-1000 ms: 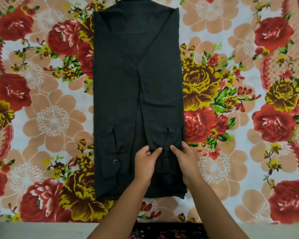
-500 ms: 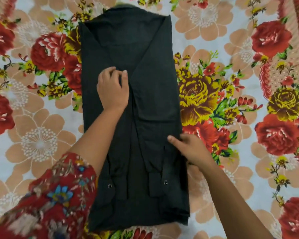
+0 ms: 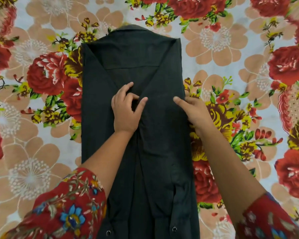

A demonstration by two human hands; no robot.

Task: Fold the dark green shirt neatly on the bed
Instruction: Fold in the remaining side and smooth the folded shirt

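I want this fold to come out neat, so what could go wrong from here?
The left hand bunches cloth at the middle of the shirt; creases run down below it and could get folded in. The right hand is at the right edge, and a tug there might pull that folded side open.

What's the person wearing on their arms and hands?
The left sleeve is red with a floral print in blue, yellow and beige; the right sleeve has the same print. Both end short of the forearms, which are bare. No ring, watch or glove shows on the left hand or right hand.
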